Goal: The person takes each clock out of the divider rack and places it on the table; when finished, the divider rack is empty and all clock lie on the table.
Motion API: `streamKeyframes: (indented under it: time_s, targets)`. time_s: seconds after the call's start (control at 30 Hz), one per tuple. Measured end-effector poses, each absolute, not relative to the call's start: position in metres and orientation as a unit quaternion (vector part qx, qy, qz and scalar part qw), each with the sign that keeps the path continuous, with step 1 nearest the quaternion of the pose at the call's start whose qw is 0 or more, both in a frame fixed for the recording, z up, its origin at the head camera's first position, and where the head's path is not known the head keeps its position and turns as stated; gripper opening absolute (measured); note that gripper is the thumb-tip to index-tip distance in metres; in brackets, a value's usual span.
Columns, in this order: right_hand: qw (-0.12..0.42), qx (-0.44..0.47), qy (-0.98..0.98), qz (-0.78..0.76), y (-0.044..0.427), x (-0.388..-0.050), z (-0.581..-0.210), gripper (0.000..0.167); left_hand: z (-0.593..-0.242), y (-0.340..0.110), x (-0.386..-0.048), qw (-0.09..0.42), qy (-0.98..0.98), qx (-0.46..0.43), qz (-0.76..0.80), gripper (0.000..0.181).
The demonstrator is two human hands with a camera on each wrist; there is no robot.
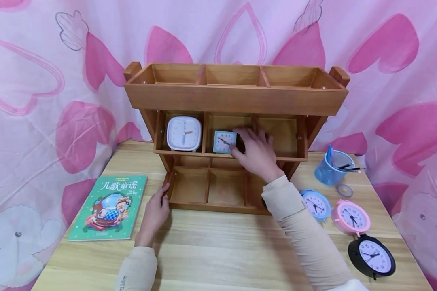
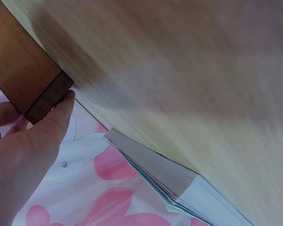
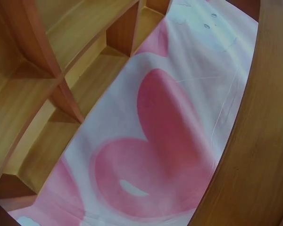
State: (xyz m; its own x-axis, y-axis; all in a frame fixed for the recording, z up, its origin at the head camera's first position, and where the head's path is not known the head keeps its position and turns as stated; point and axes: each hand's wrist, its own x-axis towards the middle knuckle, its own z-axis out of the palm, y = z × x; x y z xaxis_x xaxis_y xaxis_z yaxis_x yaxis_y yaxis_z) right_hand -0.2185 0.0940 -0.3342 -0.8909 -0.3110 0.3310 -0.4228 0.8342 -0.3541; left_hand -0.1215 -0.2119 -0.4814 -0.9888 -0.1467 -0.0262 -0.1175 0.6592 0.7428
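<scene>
The place looked like a home, a desk corner with a childlike air. Behind the reach of both hands hung a pink fabric (image 1: pixel 196 24) printed with hearts and cartoon animals. Left of the left hand (image 1: pixel 155 212), a green picture book (image 1: pixel 107 208) lay on a wood-grain table (image 1: pixel 218 246). A wooden shelf (image 1: pixel 236 98) with small compartments stood before the hands; right of the right hand (image 1: pixel 256 154) were a blue pen cup (image 1: pixel 327 173) and colourful alarm clocks (image 1: pixel 351 217).
</scene>
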Motion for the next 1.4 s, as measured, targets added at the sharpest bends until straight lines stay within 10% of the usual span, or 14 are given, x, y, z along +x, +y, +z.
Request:
streamKeyframes:
  time_s: [0.77, 1.4]
  targets:
    - [0.078, 0.181, -0.829, 0.523, 0.116, -0.212, -0.321, 0.031, -0.482, -0.209, -0.122, 0.026, -0.912, 0.073, -0.403, 0.045]
    - [0.131, 0.107, -0.837, 0.52, 0.225, -0.104, -0.349, 0.036, -0.482, -0.211, -0.122, 0.026, -0.91, 0.072, -0.407, 0.045]
